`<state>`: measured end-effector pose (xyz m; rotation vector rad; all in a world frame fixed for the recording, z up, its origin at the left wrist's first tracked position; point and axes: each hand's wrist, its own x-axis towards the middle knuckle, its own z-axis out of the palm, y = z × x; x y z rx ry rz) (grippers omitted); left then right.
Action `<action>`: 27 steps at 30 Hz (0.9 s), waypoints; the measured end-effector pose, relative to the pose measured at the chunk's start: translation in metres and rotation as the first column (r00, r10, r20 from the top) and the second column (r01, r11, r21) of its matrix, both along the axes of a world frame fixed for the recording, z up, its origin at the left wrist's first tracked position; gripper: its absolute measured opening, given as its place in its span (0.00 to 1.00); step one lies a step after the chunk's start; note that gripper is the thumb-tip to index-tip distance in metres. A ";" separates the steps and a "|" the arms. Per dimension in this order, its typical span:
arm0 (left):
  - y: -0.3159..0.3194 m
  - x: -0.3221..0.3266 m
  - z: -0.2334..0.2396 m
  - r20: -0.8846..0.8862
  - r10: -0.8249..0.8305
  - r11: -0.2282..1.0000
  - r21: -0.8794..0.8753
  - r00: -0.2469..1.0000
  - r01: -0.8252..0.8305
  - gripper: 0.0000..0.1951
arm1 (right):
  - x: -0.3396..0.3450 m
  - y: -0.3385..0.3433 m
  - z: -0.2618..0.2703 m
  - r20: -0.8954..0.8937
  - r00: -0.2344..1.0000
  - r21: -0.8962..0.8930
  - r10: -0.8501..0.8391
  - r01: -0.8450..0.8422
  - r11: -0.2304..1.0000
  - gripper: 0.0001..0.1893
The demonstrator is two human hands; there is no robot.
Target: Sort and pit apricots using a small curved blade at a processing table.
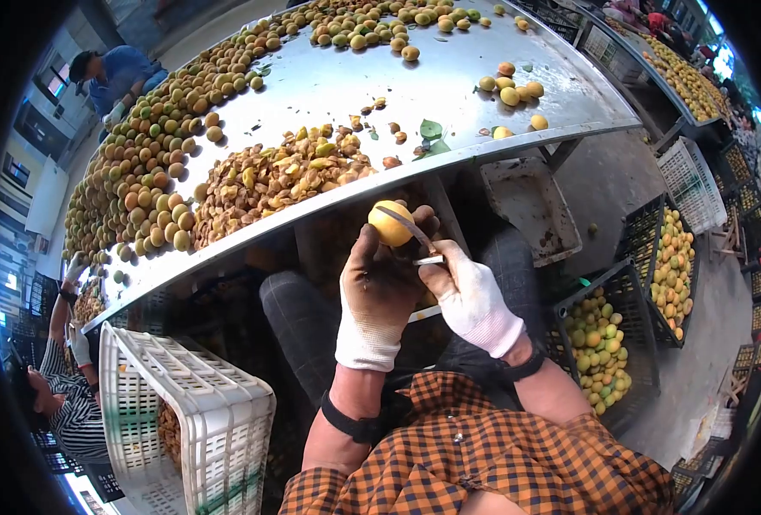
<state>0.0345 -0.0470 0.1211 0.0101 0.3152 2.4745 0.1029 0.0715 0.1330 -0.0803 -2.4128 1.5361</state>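
Observation:
Between the fingertips of my left hand, in a stained white knit glove, is a round yellow apricot. My right hand, gloved too, grips a small knife whose thin dark curved blade lies across the fruit's upper face. Both hands are above my lap, just off the near edge of a metal table. On that table, beyond my hands, lies a heap of brownish-yellow pits and fruit scraps. A large spread of whole apricots covers its left side.
A white plastic crate stands at my left, a dirty white tub beyond my right knee. Black crates of fruit are on the floor at right. One person in blue is across the table; another in stripes works at left.

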 end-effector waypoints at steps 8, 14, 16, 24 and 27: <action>0.018 0.006 -0.013 0.042 0.031 0.990 -0.135 0.999 -0.025 0.29 | 0.002 -0.010 -0.022 -0.087 0.983 0.150 -0.159 0.171 0.974 0.10; 0.022 0.013 -0.011 -0.038 0.056 0.968 -0.242 0.998 -0.063 0.31 | 0.005 -0.012 -0.022 -0.032 0.977 0.191 -0.213 0.215 0.958 0.11; 0.023 0.015 -0.010 -0.030 0.040 0.970 -0.238 0.999 -0.046 0.31 | 0.005 -0.010 -0.020 -0.004 0.976 0.184 -0.218 0.215 0.959 0.11; 0.002 0.005 0.001 -0.353 -0.257 0.599 -0.789 0.900 -0.138 0.27 | 0.008 0.029 -0.009 0.295 0.952 0.099 0.088 -0.122 0.988 0.12; 0.011 0.011 -0.010 -0.357 -0.190 0.713 -0.690 0.915 -0.121 0.27 | 0.009 0.026 -0.023 0.191 0.979 -0.054 0.074 -0.064 0.996 0.13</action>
